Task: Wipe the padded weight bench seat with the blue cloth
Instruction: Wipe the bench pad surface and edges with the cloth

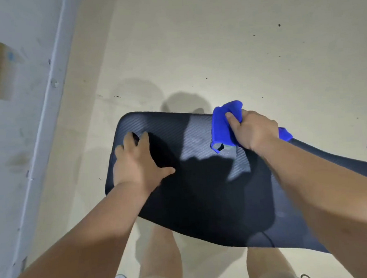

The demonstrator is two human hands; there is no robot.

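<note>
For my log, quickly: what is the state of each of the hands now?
Left hand: open, flat on the bench seat, holding nothing.
Right hand: closed on the blue cloth.

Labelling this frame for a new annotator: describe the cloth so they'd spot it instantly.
Start at the big dark padded bench seat filling the middle of the view. At its far right edge, the right hand grips a bunched cloth pressed to the pad. It is the only bright blue thing here; the left hand lies flat and empty on the seat's left side.
</note>
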